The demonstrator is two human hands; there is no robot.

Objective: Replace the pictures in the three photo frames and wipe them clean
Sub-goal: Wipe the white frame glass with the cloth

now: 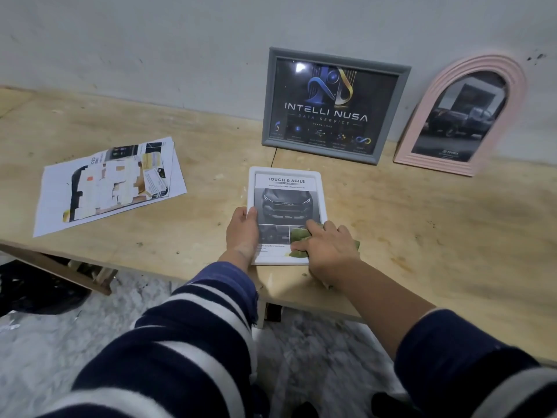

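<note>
A white photo frame with a car picture lies flat on the wooden table, near its front edge. My left hand grips the frame's left edge, thumb on its face. My right hand presses a green cloth onto the frame's lower right corner, fingers curled over the cloth. A grey frame with a dark logo picture leans against the wall behind. A pink arched frame with a dark car picture leans at the right.
A stack of printed pictures lies on the wooden table at the left. The wall runs along the table's back. Below the front edge are a marbled floor and a dark object.
</note>
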